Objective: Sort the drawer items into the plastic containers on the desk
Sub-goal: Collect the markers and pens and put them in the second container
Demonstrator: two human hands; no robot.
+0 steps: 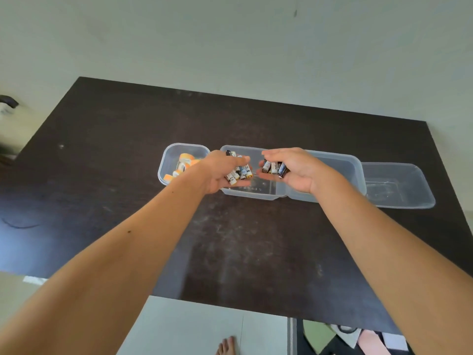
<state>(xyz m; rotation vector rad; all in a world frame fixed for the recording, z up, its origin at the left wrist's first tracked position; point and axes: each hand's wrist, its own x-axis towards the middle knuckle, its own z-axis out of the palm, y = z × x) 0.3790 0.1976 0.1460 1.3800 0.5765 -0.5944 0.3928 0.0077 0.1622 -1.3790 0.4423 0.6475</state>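
Both hands [225, 170] [289, 167] holding batteries [239, 172], over clear container [256, 193]

Illumination is soft, even and moderately bright, with no hard shadows anywhere. The dark worktop [128, 155] carries a pale, diffuse sheen down its middle, showing up dust and smears. The clear containers [399, 185] catch faint highlights on their rims. The wall [230, 42] reads flat with a slight green cast. Wide-angle distortion is marked: the worktop edges splay outward and the forearms swell toward the lower corners. The left margin is smeared. Labels on the small items in the hands are too soft to read.
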